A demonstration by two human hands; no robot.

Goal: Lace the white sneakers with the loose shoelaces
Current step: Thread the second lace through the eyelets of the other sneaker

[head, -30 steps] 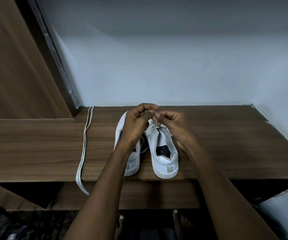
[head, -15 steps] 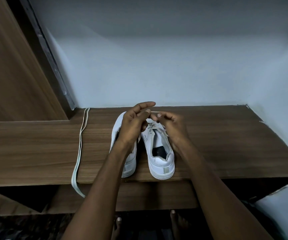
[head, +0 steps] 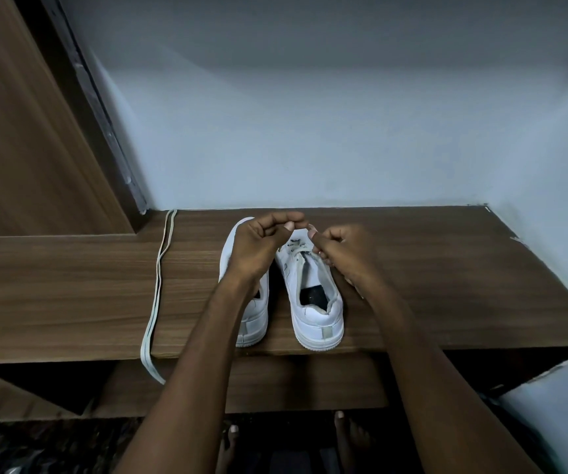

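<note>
Lying along the left part of the wooden shelf (head: 446, 285), a loose shoelace (head: 159, 278) runs doubled from the back edge near the corner by the wall to the front edge, where its pale, flat loop hangs over and dangles below the surface. To its right, near the middle of the shelf and close to the front edge, the two white sneakers stand side by side with heels toward the person and toes toward the back wall. The left sneaker (head: 253, 319) is largely covered by the left forearm; its rounded toe and its heel with a small tab show, and no lacing on it can be made out. The left hand (head: 258, 244) hovers above this shoe's front, fingers curled, thumb and forefinger tips drawn together; whether they pinch a lace end cannot be told. The right sneaker (head: 313, 302) is plainer to see: white upper, thick white sole, dark insole in the opening, tongue lying open, and a white lace (head: 298, 249) crossing the eyelets near the toe. The right hand (head: 340, 254) sits over that shoe's right side, fingers curled, fingertips at the laced part and pinching the lace there. Below the shelf's front edge, bare toes (head: 340, 422) show on the dark floor.
</note>
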